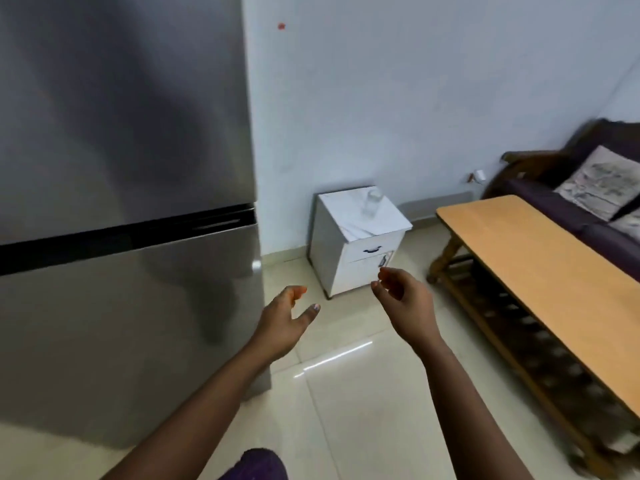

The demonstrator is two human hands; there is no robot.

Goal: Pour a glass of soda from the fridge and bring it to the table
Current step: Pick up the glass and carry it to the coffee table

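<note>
A tall silver fridge (pixel 121 168) fills the left, both doors closed, a dark gap between upper and lower door. A clear empty glass (pixel 372 201) stands on a small white cabinet (pixel 349 244) against the wall. A long wooden table (pixel 540 265) stretches along the right. My left hand (pixel 287 320) is held out just right of the fridge's lower door edge, fingers apart, holding nothing. My right hand (pixel 405 299) hovers in front of the cabinet, fingers loosely curled and empty. No soda bottle is in view.
A dark sofa (pixel 568 202) with patterned cushions (pixel 602 181) sits behind the table at the far right. The table has a slatted lower shelf (pixel 526 348). Pale glossy floor tiles (pixel 363 393) lie between the fridge and the table.
</note>
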